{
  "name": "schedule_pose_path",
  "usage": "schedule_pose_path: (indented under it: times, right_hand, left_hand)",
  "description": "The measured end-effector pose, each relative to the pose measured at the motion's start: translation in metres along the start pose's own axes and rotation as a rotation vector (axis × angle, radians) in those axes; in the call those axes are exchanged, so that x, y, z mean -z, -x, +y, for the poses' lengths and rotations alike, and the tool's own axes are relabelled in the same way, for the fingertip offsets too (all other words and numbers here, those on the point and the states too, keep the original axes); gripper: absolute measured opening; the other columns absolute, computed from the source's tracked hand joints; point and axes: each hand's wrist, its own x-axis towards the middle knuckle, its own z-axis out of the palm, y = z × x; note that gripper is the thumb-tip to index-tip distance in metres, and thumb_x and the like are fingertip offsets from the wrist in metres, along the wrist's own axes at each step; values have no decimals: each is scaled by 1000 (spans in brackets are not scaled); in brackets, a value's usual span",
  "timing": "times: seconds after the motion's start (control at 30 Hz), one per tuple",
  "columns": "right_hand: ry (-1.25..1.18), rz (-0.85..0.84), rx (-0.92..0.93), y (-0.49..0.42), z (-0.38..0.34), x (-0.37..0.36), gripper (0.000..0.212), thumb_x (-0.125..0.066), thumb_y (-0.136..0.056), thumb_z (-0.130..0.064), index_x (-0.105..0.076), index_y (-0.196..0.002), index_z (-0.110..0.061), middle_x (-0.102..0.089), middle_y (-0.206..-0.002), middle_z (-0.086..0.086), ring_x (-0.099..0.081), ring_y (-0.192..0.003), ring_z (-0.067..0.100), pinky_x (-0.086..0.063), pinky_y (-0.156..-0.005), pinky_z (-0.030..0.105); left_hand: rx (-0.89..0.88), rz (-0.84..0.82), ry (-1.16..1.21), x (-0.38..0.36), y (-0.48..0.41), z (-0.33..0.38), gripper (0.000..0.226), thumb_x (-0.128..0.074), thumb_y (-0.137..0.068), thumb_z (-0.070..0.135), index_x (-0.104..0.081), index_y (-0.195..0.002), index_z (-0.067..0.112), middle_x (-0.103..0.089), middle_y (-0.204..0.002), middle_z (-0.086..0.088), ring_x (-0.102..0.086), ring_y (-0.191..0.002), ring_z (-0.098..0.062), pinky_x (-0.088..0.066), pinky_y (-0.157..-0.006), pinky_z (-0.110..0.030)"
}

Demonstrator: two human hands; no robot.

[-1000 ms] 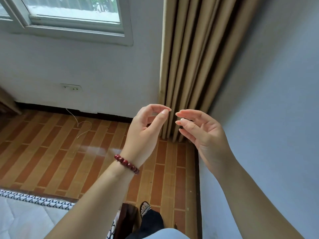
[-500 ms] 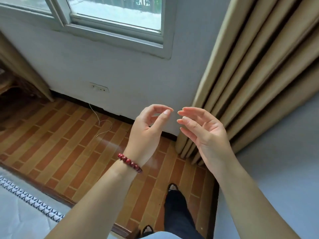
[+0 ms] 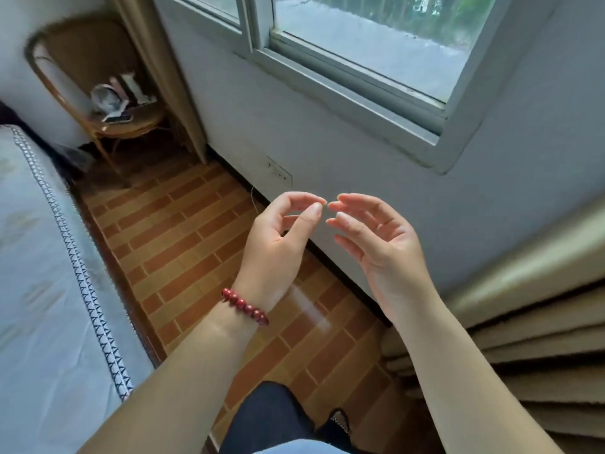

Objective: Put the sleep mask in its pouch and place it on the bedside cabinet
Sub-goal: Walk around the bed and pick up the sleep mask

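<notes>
My left hand (image 3: 278, 244), with a red bead bracelet on its wrist, is raised in front of me with curled, parted fingers and holds nothing. My right hand (image 3: 379, 244) is beside it, palm turned inward, fingers loose and empty. The fingertips of the two hands almost meet. No sleep mask or pouch can be made out with certainty. A rattan bedside stand (image 3: 131, 122) sits in the far left corner with several blurred items on it.
A bed with a pale patterned cover (image 3: 42, 290) runs along the left. A narrow strip of brick-patterned floor (image 3: 183, 231) lies between bed and wall. A window (image 3: 376, 44) is above, a beige curtain (image 3: 523, 322) bunches at right, another hangs by the stand.
The view has swung left: the bed and the rattan stand have come into sight and the curtain has slid to the right edge. Both hands keep the same raised, empty pose.
</notes>
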Motion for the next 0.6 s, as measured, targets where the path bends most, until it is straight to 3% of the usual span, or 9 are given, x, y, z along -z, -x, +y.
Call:
schedule_pose_path:
  times: [0.27, 0.6]
  right_hand:
    - [13, -178, -110, -108, 26, -65, 17, -71, -79, -21, -72, -94, -30, -74, -99, -1, -69, -99, 19, -55, -83, 29]
    - [76, -304, -107, -260, 53, -192, 15, -70, -77, -27, -72, -89, -37, -74, -101, -5, -68, -101, 16, -53, -85, 30]
  left_hand:
    - [39, 182, 22, 59, -82, -31, 14, -50, -84, 41, -64, -88, 38, -67, -92, 24, -63, -87, 5, -45, -68, -5]
    - [53, 360, -19, 198, -209, -62, 19, -51, -81, 44, -64, -90, 36, -67, -92, 20, -63, -89, 0, -47, -71, -8]
